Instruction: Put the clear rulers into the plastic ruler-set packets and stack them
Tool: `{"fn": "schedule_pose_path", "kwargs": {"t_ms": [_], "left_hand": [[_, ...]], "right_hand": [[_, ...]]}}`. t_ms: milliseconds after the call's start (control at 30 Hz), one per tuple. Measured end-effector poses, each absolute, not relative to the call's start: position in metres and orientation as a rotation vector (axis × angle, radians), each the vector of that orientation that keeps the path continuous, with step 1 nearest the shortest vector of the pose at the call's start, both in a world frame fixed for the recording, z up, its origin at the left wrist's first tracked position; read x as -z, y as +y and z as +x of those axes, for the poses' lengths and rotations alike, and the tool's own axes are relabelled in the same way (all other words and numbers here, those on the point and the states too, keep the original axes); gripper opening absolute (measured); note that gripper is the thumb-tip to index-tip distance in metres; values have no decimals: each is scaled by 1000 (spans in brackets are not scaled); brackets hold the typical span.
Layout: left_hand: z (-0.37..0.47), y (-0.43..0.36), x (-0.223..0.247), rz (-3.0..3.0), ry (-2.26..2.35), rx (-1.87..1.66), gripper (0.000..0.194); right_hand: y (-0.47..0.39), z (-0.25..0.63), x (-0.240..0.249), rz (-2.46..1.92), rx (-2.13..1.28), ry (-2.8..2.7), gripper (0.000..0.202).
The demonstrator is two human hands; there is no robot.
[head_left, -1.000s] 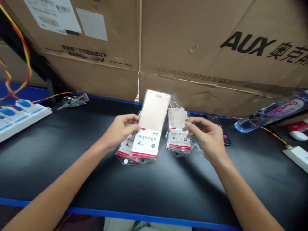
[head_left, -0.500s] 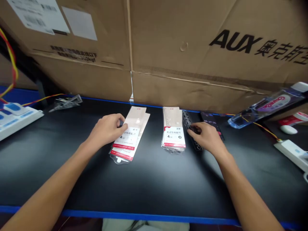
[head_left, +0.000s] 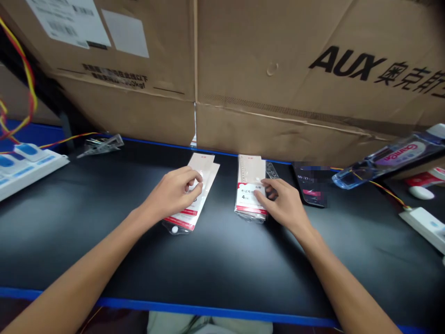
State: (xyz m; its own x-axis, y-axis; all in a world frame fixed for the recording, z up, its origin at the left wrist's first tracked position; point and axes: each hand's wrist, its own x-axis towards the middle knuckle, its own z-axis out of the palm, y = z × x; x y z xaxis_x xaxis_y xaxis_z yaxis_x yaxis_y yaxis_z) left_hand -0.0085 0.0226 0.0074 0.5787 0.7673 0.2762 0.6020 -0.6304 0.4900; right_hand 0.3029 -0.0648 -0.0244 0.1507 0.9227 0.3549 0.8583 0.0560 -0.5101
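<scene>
Two overlapping ruler-set packets [head_left: 204, 185], in clear sleeves with white and red labels, lie slanted left of centre. My left hand [head_left: 179, 191] is over them, thumb and forefinger bent with a gap between, holding nothing. A neat stack of similar ruler-set packets [head_left: 249, 171] lies to the right. At its right edge is my right hand [head_left: 283, 199], fingers loosely bent and apart; the thumb tip overlaps the top label, though contact cannot be made out. A dark clear ruler [head_left: 271, 170] beside the stack is mostly hidden under this hand.
Behind stands a large cardboard box [head_left: 243, 69]. A phone [head_left: 311, 185] lies right of my right hand. Further right are a clear bottle [head_left: 389, 155] and a power strip [head_left: 422, 225]. At left are another power strip [head_left: 34, 169] and a clear plastic piece [head_left: 100, 145].
My right hand has moved left from the dark ruler to the packet stack's edge. My left hand has shifted right over the left packets. The view has shifted slightly.
</scene>
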Motion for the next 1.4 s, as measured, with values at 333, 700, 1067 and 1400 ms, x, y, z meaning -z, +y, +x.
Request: {"fn": "schedule_pose_path", "kwargs": {"t_ms": [333, 700, 1067, 1400], "left_hand": [[19, -7, -4, 2035, 943, -597, 25], [22, -12, -9, 1315, 591, -516, 28], [16, -10, -18, 1390, 615, -429, 25], [13, -9, -15, 1347, 571, -397, 22]], "right_hand": [[-80, 273, 6, -1509, -233, -1307, 18], [-101, 233, 8, -1199, -553, -1288, 19], [-104, 243, 4, -1266, -174, -1626, 39], [-102, 242, -1, -1190, -584, -1368, 12]]}}
